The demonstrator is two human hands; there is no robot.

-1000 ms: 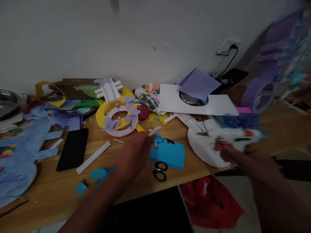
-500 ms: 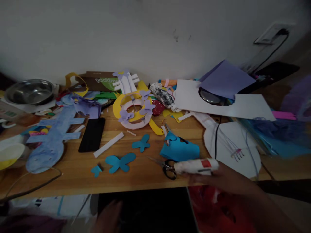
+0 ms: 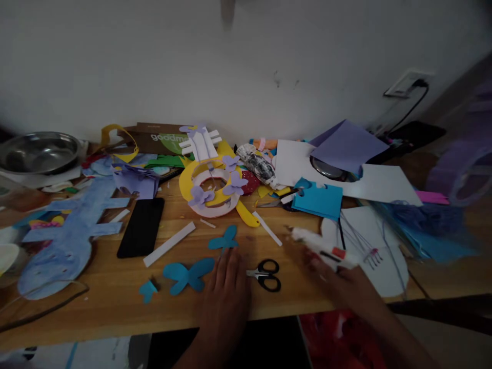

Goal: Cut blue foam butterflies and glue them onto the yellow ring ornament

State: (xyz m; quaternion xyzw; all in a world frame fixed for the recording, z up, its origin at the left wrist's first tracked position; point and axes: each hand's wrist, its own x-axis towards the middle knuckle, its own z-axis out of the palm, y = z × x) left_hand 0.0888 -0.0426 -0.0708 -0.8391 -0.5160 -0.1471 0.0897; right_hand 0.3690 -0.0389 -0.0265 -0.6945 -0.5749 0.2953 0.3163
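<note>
Head view: left hand (image 3: 226,292) flat near table edge (image 3: 115,320), right hand (image 3: 346,282) gripping glue tube (image 3: 321,246).

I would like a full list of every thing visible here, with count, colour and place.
glue gun: 1, white, right hand
scissors: 1, black, front edge
butterflies: 3, blue, front centre
phone: 1, black, left of centre
strip: 1, white, beside phone
ring: 1, yellow-white, lilac flowers, centre
bowl: 1, steel, back left
blue card: 1, right of centre
table: 1, wood
left hand: flat on table
right hand: holds glue gun
</note>
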